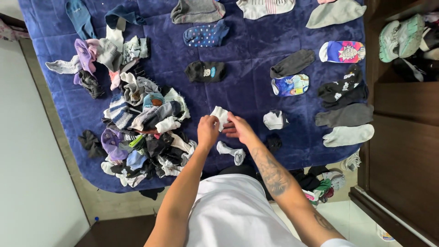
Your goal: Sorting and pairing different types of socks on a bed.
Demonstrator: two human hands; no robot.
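Basically, a small white sock [220,116] was held just above the blue blanket [247,87], near its front edge, between both hands. Left hand [208,131] pinched its near side, right hand [238,129] pinched the other, fingers pressed onto the fabric. To fold it well, edges probably needed lining up flat before pressing. A white-and-grey sock [231,152] lay just beside the wrists; the mixed sock pile [141,132] sat left, sorted pairs well apart to the right.

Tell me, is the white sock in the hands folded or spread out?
Folded: the white sock sits bunched small between the left hand and right hand.
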